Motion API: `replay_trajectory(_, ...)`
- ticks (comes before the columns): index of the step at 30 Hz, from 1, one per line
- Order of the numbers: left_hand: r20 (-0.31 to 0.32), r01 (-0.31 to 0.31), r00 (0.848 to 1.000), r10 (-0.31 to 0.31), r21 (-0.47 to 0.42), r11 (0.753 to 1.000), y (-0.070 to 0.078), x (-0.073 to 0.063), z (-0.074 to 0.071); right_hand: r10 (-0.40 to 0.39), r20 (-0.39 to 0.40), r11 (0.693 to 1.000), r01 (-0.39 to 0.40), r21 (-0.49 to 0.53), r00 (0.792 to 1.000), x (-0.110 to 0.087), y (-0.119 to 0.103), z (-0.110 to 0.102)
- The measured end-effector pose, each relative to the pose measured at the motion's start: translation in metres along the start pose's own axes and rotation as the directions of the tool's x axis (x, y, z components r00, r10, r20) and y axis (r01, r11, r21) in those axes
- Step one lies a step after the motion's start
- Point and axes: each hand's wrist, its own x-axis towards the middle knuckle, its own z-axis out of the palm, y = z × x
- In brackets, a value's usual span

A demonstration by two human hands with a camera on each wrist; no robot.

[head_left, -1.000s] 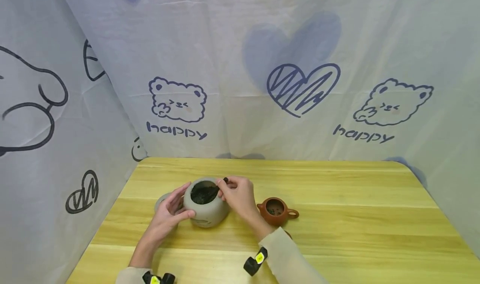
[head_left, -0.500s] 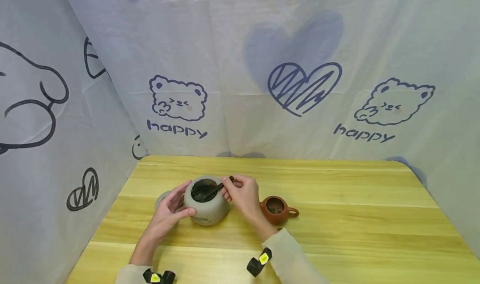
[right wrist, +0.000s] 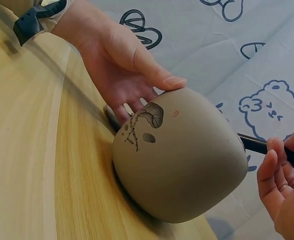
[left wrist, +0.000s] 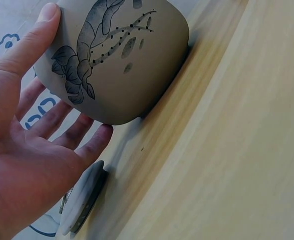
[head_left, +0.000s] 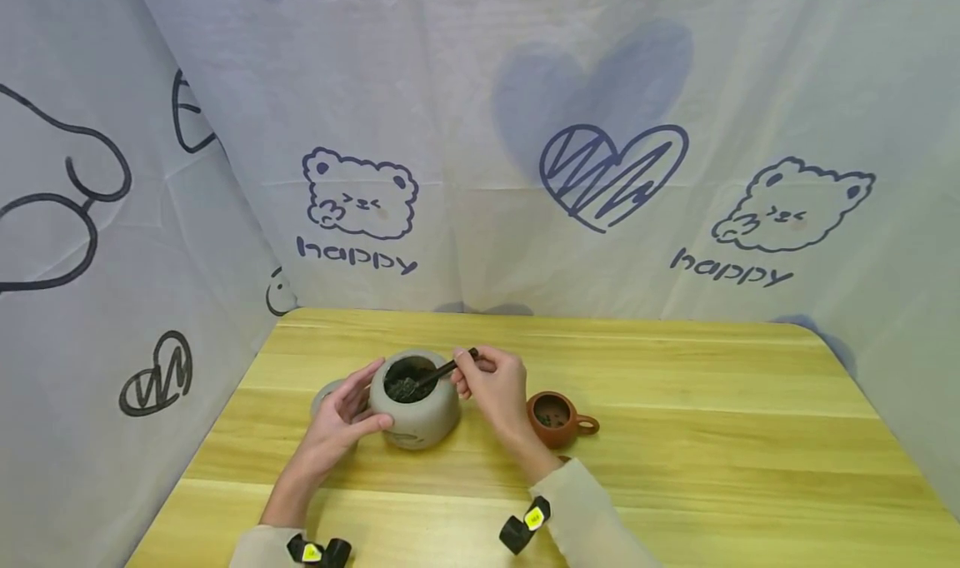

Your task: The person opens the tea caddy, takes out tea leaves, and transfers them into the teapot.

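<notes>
Left hand grips the grey jar from its left: thumb on the near wall, fingers round the far left, clamped on jar. Right hand pinches the black scoop between thumb and fingers near its upper end, grip together on it; scoop slants down left over the jar's right rim, lower end inside among dark leaves. Jar is on the table, left of centre, mouth facing up toward head cam; can't tell if base is flat or slightly tipped. Jar wall has a dark plant drawing; right wrist view also shows a small red mark. Lid, grey with a darker lower rim, lies on the table just beyond the left hand's fingers, mostly hidden in head view. Teapot, reddish brown, is right of the jar, near the right forearm, handle to the right, a few green bits inside. Small brown thing peeks out by the right cuff, too hidden to identify. Pale sleeves on both arms, black wrist cams with yellow labels. Behind: pale cloth printed with hearts, bear faces, "happy".
</notes>
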Motion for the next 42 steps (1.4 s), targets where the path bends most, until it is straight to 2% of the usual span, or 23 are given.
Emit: replay_trajectory(42,0.013,0.013,1.000,-0.013,-0.021,1.000,0.004,0.000,-0.001,-0.075,-0.045,0.997,0.074,-0.008,0.996,0.004,-0.015,-0.026)
